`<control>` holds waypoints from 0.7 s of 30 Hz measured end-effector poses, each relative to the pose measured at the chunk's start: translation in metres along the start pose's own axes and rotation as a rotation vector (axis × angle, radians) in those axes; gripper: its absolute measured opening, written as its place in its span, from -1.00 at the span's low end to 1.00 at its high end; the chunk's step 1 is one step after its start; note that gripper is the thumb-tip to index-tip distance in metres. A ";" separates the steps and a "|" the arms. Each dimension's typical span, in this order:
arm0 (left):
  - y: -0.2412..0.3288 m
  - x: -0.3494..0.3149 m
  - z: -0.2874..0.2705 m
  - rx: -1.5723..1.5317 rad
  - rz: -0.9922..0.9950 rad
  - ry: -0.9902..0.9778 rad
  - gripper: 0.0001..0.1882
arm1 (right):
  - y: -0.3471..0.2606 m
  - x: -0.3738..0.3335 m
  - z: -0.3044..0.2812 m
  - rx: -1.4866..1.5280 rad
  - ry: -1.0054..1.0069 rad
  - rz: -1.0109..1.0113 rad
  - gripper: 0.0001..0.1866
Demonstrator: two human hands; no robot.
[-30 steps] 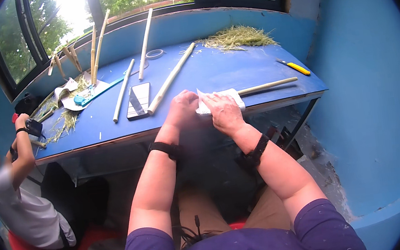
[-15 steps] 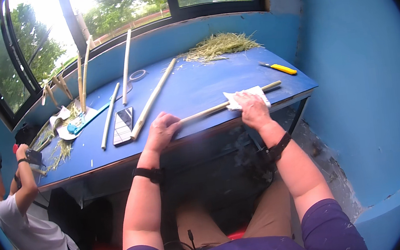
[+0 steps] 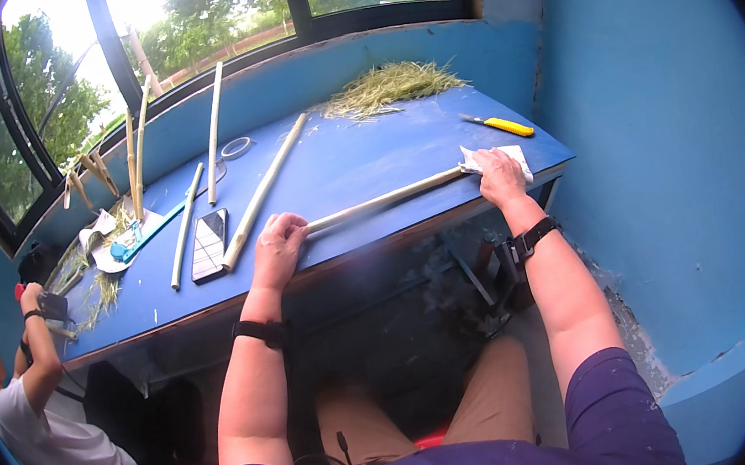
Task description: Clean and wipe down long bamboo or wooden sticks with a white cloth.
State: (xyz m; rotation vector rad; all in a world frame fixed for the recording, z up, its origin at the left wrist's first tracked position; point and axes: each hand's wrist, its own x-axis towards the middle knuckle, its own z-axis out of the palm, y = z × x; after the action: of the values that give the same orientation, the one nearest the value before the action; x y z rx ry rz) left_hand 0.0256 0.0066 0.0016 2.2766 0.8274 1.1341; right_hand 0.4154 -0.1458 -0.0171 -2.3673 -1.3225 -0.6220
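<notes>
The right hand [image 3: 501,178] has slid right, clamped on the white cloth [image 3: 521,161] around the stick [image 3: 383,203], mid-frame. The left hand [image 3: 277,250] pinches the left end, probably to stop wobbling.

A: And here's the stick [image 3: 387,198], 1 slim, straight, pale length, running just inside the front edge of the blue table [image 3: 382,153]!

B: Slanting, too: left end nearer the edge, right end farther back. That left tip is pinched between fingers!

A: Over at the right, 1 white cloth [image 3: 519,161], thin, crumpled, clutched right over the stick!

B: Cloth or paper? I can't tell! Corners poke out on 2 sides of the grip.

A: And the stick's right tip?

B: Hidden in there! The length between shows bare.
</notes>
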 end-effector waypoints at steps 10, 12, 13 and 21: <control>-0.012 0.001 0.002 0.081 0.093 0.012 -0.88 | -0.176 -0.053 -0.015 0.205 0.010 -0.337 -0.59; -0.013 0.001 0.004 0.077 0.100 0.009 -0.87 | -0.214 -0.064 -0.024 0.252 -0.014 -0.376 -0.59; -0.013 0.002 0.005 0.064 0.090 -0.010 -0.88 | -0.232 -0.069 -0.029 0.251 -0.033 -0.398 -0.59; -0.017 -0.001 0.003 0.100 0.098 0.024 -0.88 | -0.229 -0.067 -0.032 0.301 0.035 -0.484 -0.63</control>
State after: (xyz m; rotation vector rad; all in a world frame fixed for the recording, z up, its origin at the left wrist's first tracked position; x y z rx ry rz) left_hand 0.0221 0.0183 -0.0111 2.4131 0.8070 1.1897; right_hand 0.1803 -0.0948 -0.0043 -1.7997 -1.8452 -0.5408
